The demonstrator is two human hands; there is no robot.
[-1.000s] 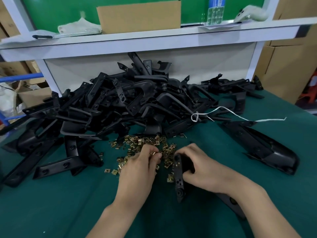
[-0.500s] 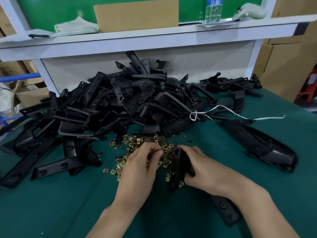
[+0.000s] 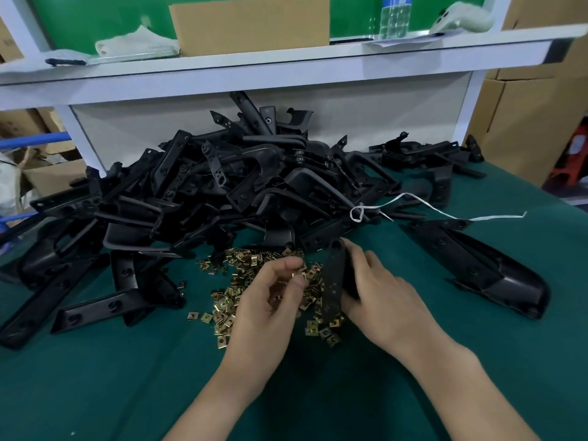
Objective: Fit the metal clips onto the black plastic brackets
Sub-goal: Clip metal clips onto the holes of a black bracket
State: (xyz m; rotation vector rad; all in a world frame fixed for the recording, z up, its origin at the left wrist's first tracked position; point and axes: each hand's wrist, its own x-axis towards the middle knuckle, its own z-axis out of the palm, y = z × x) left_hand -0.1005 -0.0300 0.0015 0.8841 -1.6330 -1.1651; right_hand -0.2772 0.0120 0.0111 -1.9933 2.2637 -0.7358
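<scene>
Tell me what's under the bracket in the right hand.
Loose clips on the green mat show around the near end of the bracket, which the right hand grips. Whether it touches them, and what lies directly beneath it, is covered.

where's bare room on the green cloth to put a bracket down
Bare green cloth lies near-left, in front of the loose brackets, and near-right, between the right hand and the long black moulding. Crowded: the bracket pile behind, and the clip heap where the left hand pinches a clip, the right a bracket.
</scene>
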